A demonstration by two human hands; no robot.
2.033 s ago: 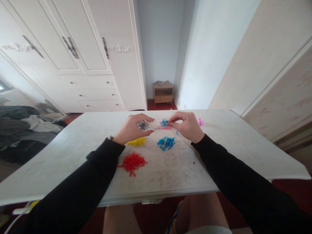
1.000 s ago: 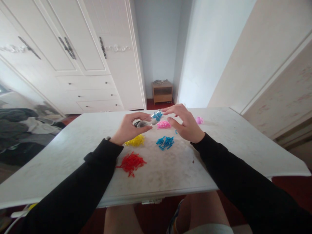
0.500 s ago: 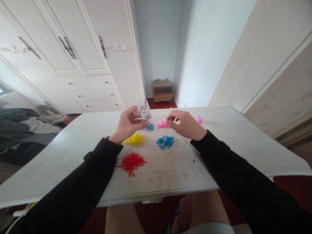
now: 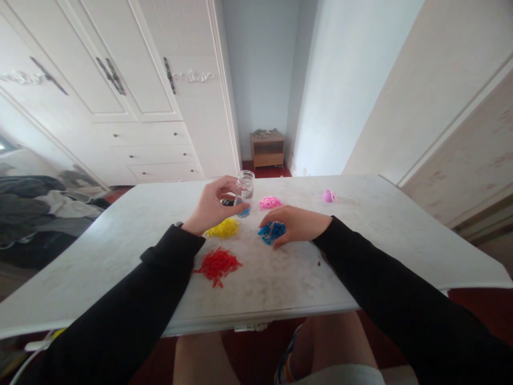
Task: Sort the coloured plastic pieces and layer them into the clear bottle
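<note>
My left hand (image 4: 219,203) is wrapped around a clear jar (image 4: 246,184) with an open top, holding it upright above the far part of the table. Blue pieces show at the jar's bottom; whether they lie inside or behind it I cannot tell. Over a pile of small blue bands (image 4: 270,232), my right hand (image 4: 298,224) reaches down with thumb and fingers apart on either side of the pile. Beside my left hand lie yellow bands (image 4: 224,228) and dark pieces (image 4: 227,202), partly hidden by its fingers. Pink bands (image 4: 270,202) sit beyond my right hand.
A heap of red bands (image 4: 218,266) lies on the white table (image 4: 280,289) nearer to me. Off to the right is a round purple object (image 4: 329,196). A white wardrobe (image 4: 152,144) and a small wooden cabinet (image 4: 268,151) stand behind the table.
My right hand has come down and toward me, from beside the pink bands to the blue pile, its fingers spreading. The jar in my left hand has moved slightly right and straightened.
</note>
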